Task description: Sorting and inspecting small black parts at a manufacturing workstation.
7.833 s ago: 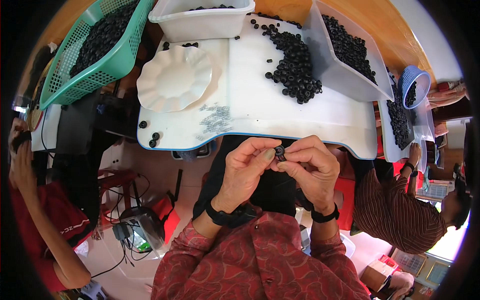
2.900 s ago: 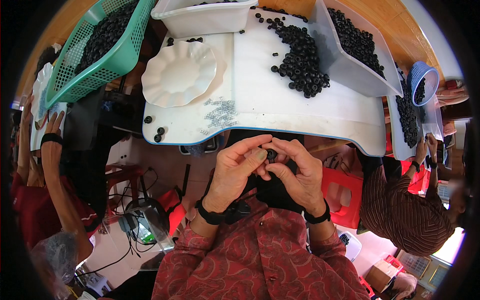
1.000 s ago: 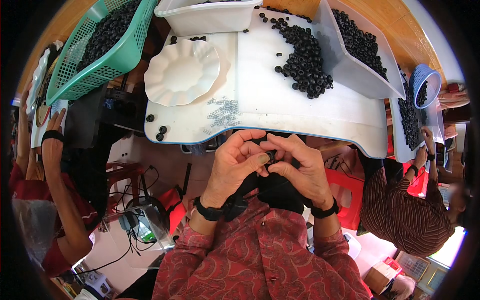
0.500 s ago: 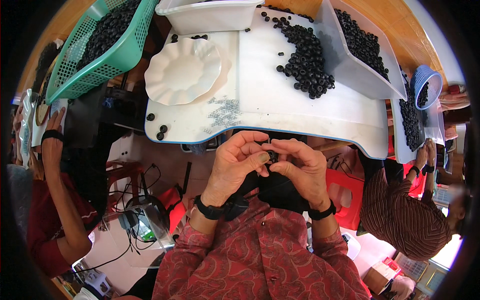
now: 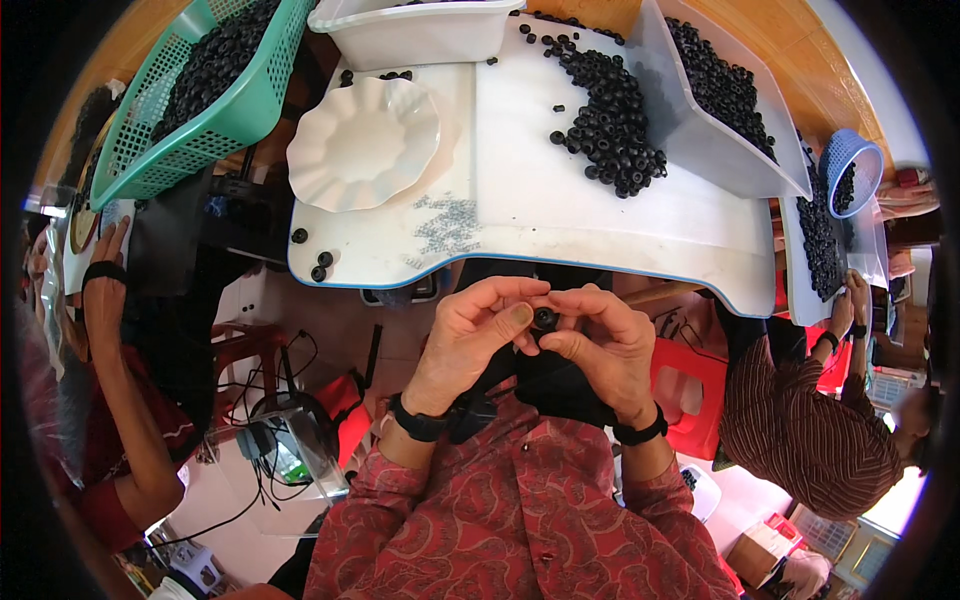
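Between the fingertips of both hands is a small round black part (image 5: 545,318) with a hole or recess in its middle; its exact kind I cannot make out. My left hand (image 5: 484,330) pinches it from the left with thumb and fingers. From the other side, my right hand (image 5: 605,340) is closed on it too, thumb below and fingers above. Both hands are held in front of the table's near edge, over my lap. On the white work surface (image 5: 620,235) lies a pile of similar black parts (image 5: 612,130).
A scalloped cream plate (image 5: 365,145) sits on the table's left side, several loose black parts near it. Black parts fill a green basket (image 5: 215,135) and a translucent bin (image 5: 715,160). A white tub (image 5: 415,35) stands behind. Co-workers' arms (image 5: 130,400) show left and right (image 5: 845,325).
The black part has turned between my fingers, so its round face with the central recess shows more plainly. My fingers have shifted slightly around it.
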The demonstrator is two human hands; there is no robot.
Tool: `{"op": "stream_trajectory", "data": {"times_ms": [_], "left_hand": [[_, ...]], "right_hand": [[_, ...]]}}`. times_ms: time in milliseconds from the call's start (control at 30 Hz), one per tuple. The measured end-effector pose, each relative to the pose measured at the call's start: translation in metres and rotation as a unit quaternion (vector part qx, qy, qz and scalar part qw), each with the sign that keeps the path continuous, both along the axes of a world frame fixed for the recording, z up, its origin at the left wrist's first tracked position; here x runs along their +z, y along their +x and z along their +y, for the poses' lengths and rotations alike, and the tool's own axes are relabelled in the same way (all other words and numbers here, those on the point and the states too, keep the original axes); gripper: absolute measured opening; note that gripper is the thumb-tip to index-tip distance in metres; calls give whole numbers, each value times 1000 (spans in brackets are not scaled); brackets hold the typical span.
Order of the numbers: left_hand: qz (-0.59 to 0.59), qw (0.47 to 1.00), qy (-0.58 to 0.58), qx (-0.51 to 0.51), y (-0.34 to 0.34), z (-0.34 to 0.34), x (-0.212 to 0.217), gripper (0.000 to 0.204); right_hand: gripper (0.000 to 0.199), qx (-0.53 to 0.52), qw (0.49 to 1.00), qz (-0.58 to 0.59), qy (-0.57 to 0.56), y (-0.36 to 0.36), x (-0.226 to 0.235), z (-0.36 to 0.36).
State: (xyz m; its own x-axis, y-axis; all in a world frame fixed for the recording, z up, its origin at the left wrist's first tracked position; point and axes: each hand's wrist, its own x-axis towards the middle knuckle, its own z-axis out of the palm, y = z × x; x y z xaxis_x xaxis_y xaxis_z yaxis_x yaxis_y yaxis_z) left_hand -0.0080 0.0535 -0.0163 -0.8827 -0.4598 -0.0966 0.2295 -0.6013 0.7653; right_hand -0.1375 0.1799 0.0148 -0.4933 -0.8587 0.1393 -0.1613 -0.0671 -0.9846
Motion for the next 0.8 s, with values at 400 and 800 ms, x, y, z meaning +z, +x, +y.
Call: {"op": "stream_trajectory", "data": {"times_ms": [400, 800], "left_hand": [[9, 998, 49, 46, -6, 10, -2, 26], [-8, 998, -27, 50, -4, 11, -7, 25]], "right_hand": [[37, -54, 997, 30, -38, 7, 4, -2], [18, -70, 989, 122, -37, 1, 2, 2]]}}
